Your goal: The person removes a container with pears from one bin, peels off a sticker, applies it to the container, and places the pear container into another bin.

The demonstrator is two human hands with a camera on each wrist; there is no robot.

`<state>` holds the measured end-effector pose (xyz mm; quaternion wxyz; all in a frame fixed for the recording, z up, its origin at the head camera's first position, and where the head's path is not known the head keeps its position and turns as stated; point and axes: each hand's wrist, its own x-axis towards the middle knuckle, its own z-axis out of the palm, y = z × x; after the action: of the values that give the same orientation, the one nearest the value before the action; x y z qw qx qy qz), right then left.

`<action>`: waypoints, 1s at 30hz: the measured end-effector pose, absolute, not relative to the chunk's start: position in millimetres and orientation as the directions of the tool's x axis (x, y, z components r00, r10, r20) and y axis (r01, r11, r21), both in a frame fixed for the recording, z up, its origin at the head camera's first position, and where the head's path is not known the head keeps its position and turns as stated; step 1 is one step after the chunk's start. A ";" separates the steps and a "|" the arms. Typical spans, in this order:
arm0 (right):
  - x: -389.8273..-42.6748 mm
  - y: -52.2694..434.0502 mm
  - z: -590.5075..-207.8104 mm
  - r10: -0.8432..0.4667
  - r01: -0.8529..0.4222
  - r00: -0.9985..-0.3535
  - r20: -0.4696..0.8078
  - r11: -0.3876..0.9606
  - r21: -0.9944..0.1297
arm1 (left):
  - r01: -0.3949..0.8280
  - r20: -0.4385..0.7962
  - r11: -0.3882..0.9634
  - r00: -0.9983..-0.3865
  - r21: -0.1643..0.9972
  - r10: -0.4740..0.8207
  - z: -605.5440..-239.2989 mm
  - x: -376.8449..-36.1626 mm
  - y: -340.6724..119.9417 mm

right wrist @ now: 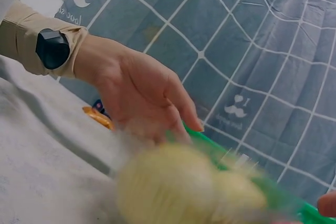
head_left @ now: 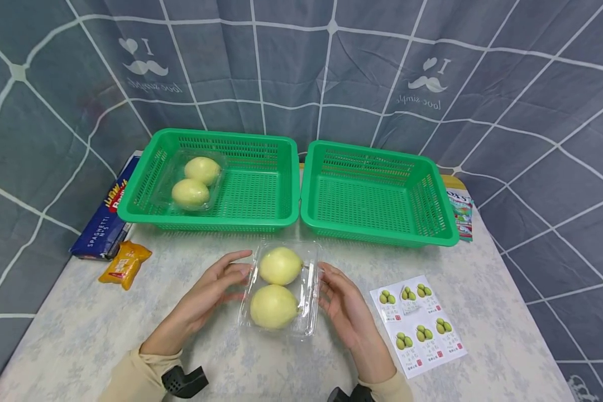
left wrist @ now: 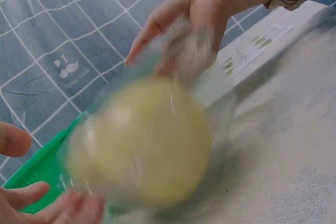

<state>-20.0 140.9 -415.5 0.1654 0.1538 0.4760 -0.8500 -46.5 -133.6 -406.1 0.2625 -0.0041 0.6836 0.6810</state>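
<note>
A clear plastic clamshell box (head_left: 307, 290) lies on the table in front of me, with two pale yellow fruits (head_left: 280, 266) inside. My left hand (head_left: 241, 267) touches its left side with fairly straight fingers, thumb above the rim. On the other side, my right hand (head_left: 326, 285) rests its straight fingers against the box. Both wrist views are blurred. The left wrist view shows the fruit (left wrist: 142, 140) close up, with the right hand (left wrist: 199, 19) behind it. The right wrist view shows the left hand (right wrist: 142, 98) beyond the box.
Two green baskets stand at the back. The left basket (head_left: 251, 223) holds another clamshell with two fruits (head_left: 191, 192). The right basket (head_left: 382, 237) holds nothing. A sticker sheet (head_left: 422, 324) lies at the right. A spaghetti box (head_left: 105, 215) and an orange packet (head_left: 125, 265) lie at the left.
</note>
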 end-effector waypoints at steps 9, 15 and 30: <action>-14.3 142.6 -409.1 -0.201 0.420 -0.907 -0.369 -0.406 -0.811 | -0.328 -0.319 0.036 -0.881 0.944 0.351 -401.2 -44.7 -131.1; -12.1 142.0 -408.7 -0.245 0.426 -0.904 -0.351 -0.427 -0.798 | -0.335 -0.327 0.040 -0.880 0.941 0.344 -401.6 -43.0 -132.3; 1.6 171.0 -413.2 0.177 0.180 -0.975 -0.134 0.278 -0.944 | -0.339 -0.327 0.025 -0.882 0.940 0.338 -404.0 -43.2 -131.9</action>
<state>1.6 171.0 -413.2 0.0011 0.1118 0.7994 -0.5903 -43.2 -131.9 -404.0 0.2426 -0.0005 0.6735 0.6983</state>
